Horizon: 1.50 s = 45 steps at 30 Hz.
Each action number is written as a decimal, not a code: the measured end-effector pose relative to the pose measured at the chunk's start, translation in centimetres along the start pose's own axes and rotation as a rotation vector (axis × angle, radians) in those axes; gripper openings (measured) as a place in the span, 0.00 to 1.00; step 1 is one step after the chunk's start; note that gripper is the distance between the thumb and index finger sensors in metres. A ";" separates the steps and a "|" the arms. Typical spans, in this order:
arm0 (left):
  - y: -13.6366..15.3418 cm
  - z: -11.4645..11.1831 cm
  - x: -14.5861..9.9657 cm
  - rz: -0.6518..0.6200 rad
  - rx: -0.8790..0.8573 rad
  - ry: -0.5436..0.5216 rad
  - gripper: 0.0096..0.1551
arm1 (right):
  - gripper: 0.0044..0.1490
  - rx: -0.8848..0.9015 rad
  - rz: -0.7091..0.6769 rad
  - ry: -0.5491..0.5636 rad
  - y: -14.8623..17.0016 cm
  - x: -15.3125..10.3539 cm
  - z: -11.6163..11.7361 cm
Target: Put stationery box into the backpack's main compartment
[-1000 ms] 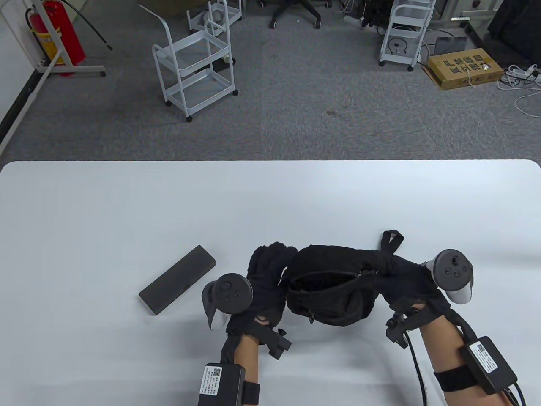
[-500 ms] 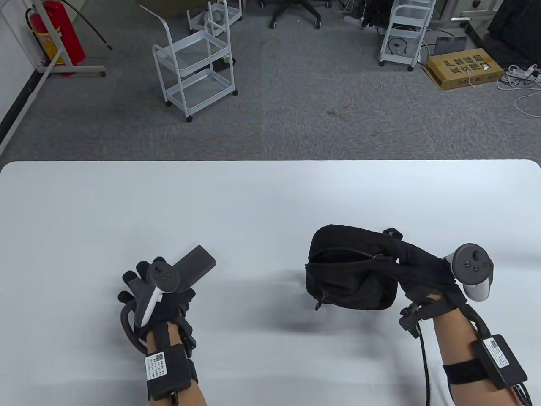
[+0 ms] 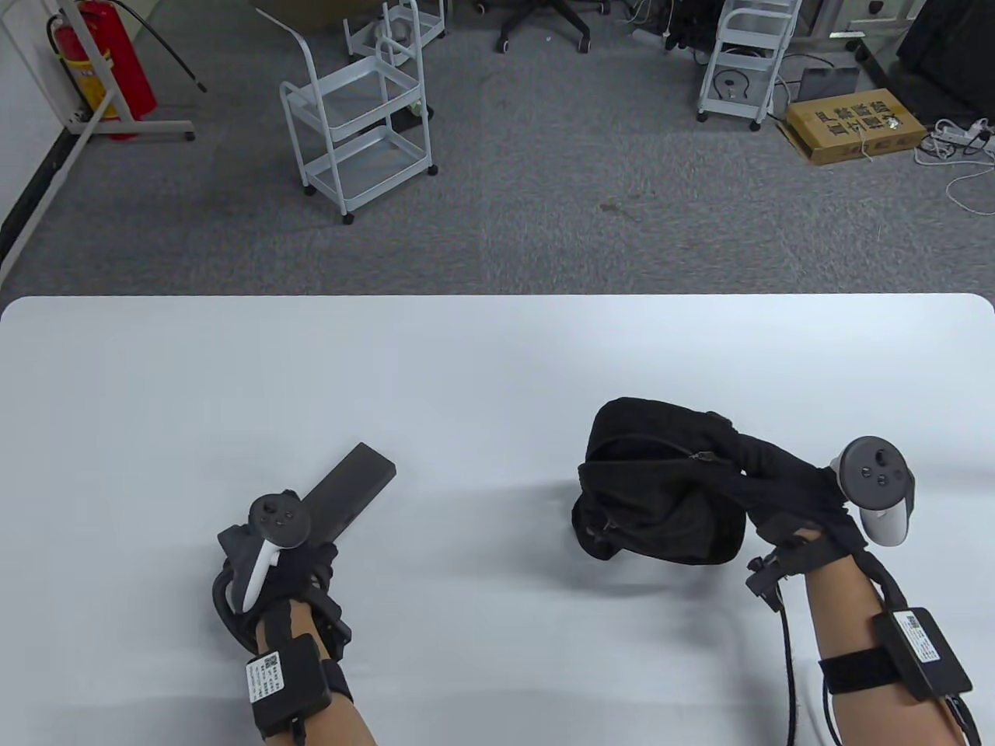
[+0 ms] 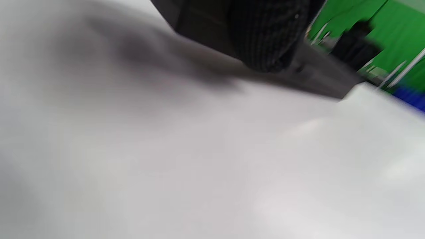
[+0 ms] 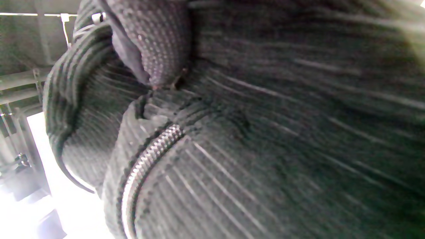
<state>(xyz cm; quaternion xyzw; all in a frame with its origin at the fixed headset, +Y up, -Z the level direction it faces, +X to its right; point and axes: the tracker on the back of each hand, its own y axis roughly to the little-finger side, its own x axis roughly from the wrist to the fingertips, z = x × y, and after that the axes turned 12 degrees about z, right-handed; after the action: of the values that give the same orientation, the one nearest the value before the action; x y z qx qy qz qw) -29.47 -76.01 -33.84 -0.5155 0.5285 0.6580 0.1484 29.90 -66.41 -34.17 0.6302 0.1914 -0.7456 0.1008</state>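
Observation:
The stationery box [image 3: 354, 483], a long dark grey box, lies slanted on the white table [image 3: 482, 365] at the left. My left hand [image 3: 299, 544] grips its near end; in the blurred left wrist view a gloved finger [image 4: 269, 39] lies over the box [image 4: 318, 74]. The black backpack [image 3: 661, 505] sits at the right, its main zipper opening [image 3: 645, 454] gaping towards the left. My right hand [image 3: 769, 478] grips the backpack's right side. In the right wrist view a finger [image 5: 156, 43] presses into the backpack's fabric [image 5: 282, 132] beside the zipper [image 5: 146, 166].
Bare white tabletop lies between the box and the backpack and across the far half. Beyond the far edge is grey carpet with white trolleys [image 3: 361, 132], a cardboard box [image 3: 855, 124] and a red extinguisher [image 3: 105, 62].
My left hand left the backpack, moved left to the box and closed on its near end; the box's far end shifted slightly. My right hand drew the backpack to the right and tilted it.

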 end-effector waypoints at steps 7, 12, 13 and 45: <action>-4.5 3.2 -3.3 -0.362 -0.339 -0.038 0.45 | 0.32 0.007 0.013 0.047 0.0 -0.2 -0.6; -8.8 4.9 -6.2 -0.593 -0.475 -0.038 0.43 | 0.32 -0.036 0.026 0.114 -0.1 -0.4 -0.9; -9.9 5.4 -7.0 -0.648 -0.488 -0.036 0.43 | 0.32 -0.038 0.030 0.128 -0.1 -0.4 -0.9; -18.6 4.1 -13.9 -0.913 -0.442 0.091 0.39 | 0.32 -0.252 -0.042 0.181 -2.2 -0.9 1.4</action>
<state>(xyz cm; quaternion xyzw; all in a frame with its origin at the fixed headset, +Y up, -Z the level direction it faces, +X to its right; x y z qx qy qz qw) -11.92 -60.23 -32.70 -0.7411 0.1036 0.5990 0.2852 27.96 -65.03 -32.71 0.6733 0.3049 -0.6576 0.1458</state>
